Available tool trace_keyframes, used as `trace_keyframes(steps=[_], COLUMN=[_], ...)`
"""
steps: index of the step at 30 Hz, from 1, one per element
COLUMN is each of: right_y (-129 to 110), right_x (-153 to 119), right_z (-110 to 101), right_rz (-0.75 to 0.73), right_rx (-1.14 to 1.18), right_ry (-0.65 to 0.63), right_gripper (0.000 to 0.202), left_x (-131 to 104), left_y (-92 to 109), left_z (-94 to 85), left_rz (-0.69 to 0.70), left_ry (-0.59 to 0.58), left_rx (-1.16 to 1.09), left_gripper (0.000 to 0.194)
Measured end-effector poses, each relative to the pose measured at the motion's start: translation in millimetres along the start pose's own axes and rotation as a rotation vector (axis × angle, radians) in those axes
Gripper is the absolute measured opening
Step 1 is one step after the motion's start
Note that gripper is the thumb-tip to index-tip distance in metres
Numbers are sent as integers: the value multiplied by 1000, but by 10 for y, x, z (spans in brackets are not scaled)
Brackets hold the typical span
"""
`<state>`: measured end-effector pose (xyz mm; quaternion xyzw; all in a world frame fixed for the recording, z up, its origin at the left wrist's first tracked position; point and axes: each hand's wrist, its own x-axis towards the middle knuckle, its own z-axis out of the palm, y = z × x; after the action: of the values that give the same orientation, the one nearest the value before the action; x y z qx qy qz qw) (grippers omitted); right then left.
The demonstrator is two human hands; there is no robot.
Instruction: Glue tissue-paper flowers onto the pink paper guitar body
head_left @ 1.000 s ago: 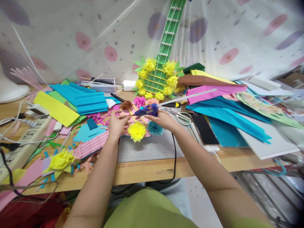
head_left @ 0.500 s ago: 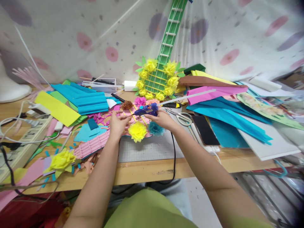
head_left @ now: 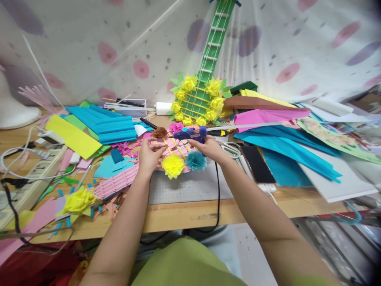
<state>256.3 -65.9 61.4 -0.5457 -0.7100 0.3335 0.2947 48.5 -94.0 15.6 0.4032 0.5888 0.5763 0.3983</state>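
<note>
My right hand (head_left: 212,148) is wrapped round a blue hot glue gun (head_left: 189,135), with a long whitish glue stick (head_left: 247,126) jutting from its back. The nozzle points left, just above my left hand (head_left: 151,154), whose fingertips are pinched together; anything between them is too small to make out. Below both hands lies a pink paper guitar (head_left: 116,182) with yellow strips. Around its body sit a brown paper flower (head_left: 159,132), a magenta flower (head_left: 176,126), a yellow flower (head_left: 173,165) and a teal flower (head_left: 196,160).
A green paper guitar (head_left: 210,51) ringed with yellow flowers leans at the back. Crepe paper sheets (head_left: 116,129) lie left, with more blue sheets (head_left: 285,147) right. Scissors (head_left: 231,149) and a phone (head_left: 257,163) rest right of a cutting mat (head_left: 184,190). A power strip (head_left: 32,178) stands left.
The glue gun in my right hand has shifted right, so its nozzle is farther from my left fingertips. My left hand stays pinched in nearly the same place.
</note>
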Motion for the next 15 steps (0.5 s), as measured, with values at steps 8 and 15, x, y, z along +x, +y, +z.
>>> trace_keyframes(steps=[8, 15], right_y=[580, 1105], right_x=[-41, -85], right_z=[-392, -380], right_rz=[39, 174], right_rx=[130, -277], right_ry=[603, 533], right_gripper=[51, 57], left_x=[16, 43], left_y=[64, 61], left_z=[-50, -3], left_rz=[-12, -62], left_ry=[63, 164], left_rx=[-134, -248], left_gripper=[49, 44])
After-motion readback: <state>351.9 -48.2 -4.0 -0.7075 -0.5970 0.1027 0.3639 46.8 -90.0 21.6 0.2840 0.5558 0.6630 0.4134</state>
